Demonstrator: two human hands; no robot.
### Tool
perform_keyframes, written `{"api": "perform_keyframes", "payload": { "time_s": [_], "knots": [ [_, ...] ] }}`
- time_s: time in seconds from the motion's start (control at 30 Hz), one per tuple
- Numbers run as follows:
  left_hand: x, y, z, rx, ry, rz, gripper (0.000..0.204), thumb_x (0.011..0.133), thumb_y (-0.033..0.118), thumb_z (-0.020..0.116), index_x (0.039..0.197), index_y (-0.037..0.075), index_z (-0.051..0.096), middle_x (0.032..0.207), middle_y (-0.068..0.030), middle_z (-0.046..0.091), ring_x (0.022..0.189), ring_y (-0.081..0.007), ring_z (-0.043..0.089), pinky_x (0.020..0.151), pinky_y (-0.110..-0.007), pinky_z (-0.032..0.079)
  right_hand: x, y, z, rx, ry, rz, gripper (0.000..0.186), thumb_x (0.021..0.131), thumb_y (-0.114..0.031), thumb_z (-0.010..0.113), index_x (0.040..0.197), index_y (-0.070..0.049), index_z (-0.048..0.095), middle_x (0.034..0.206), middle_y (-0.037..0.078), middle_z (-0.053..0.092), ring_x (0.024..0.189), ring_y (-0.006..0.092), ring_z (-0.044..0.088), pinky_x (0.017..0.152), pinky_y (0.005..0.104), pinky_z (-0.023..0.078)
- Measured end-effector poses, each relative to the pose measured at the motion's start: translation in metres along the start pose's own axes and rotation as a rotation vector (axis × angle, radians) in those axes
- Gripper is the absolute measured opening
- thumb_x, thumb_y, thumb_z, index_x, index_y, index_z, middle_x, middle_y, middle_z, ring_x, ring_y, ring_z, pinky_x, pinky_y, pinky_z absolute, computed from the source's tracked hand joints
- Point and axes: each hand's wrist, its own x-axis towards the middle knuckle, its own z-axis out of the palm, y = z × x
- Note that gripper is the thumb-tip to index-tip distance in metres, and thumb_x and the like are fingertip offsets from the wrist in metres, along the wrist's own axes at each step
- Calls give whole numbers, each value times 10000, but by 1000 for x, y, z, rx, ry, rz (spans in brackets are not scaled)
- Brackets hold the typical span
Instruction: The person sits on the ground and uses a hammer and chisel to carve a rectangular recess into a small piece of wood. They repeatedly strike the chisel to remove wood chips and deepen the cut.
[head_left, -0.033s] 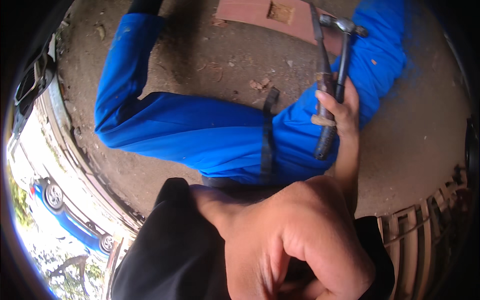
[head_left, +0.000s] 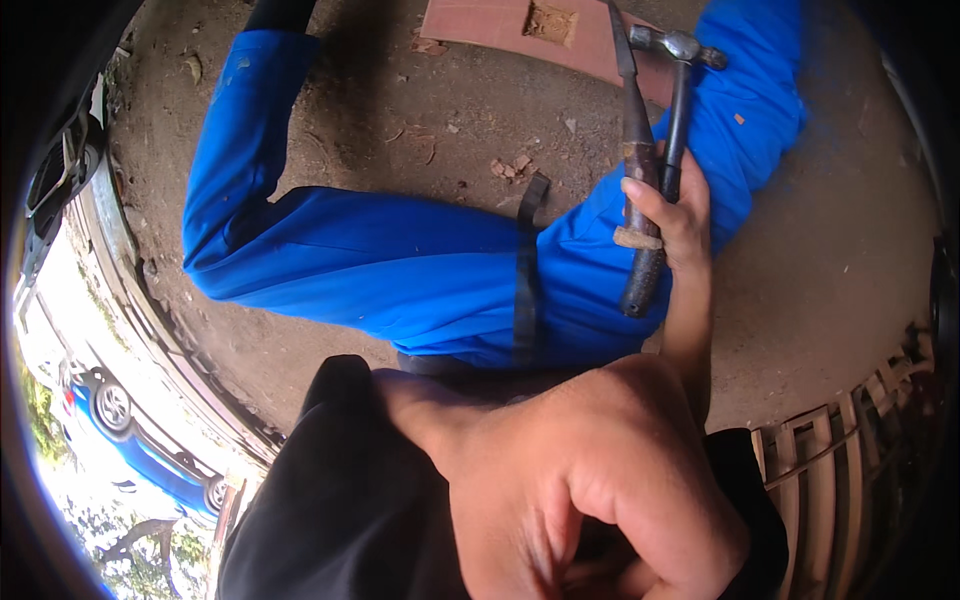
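My right hand (head_left: 682,215) is wrapped round two tools, above the right leg of my blue trousers (head_left: 390,265). One is a ball-peen hammer (head_left: 681,48) with a dark handle; its head points away from me and its grip end sticks out below the hand. Beside it is a chisel (head_left: 630,105), its long metal blade pointing away from me and its brown wooden handle under my thumb. My left hand (head_left: 600,470) is raised close in front, large in the lower middle. Its fingers curl inward, and whatever they may hold is hidden.
A reddish wooden board (head_left: 480,22) with a rough rectangular recess (head_left: 550,22) lies on the dirt ground between my feet. Wood chips (head_left: 512,167) are scattered nearer. Wooden slats (head_left: 822,465) stand at lower right. A blue car (head_left: 150,465) is outside at the left.
The whole view has shifted slightly, so the board, legs and tools appear a little further left. Both hands keep their grip and pose.
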Motion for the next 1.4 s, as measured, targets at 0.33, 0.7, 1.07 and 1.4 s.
{"api": "perform_keyframes", "payload": {
  "time_s": [0.33,0.7,1.07,1.4],
  "knots": [
    [3,-23,2,21,120,233,377,940,327,689,744,23,582,581,-38,542,463,-170,560,397,-277,380,0,-15,8,80,-47,23,374,770,-162,792,1018,-62,531,806,6,562,623,72,531,575,214,433],
    [-15,-25,9,111,143,285,369,924,316,707,714,34,594,607,-58,541,467,-191,522,423,-316,371,0,-4,-1,19,-33,23,404,767,-179,809,1039,-51,540,802,-2,556,664,77,541,596,228,444],
    [-12,-22,7,211,238,318,457,981,350,608,656,37,531,580,-78,502,437,-216,483,406,-328,372,-9,-13,0,90,-19,86,401,773,-153,789,1056,-49,524,802,1,539,624,71,535,523,219,469],
    [-17,-14,25,158,669,293,469,997,265,598,622,-11,543,542,-117,533,418,-201,494,410,-323,463,-4,-13,-5,4,-30,11,440,745,-205,812,1026,-65,503,843,8,527,700,95,544,639,252,461]
  ]
}}
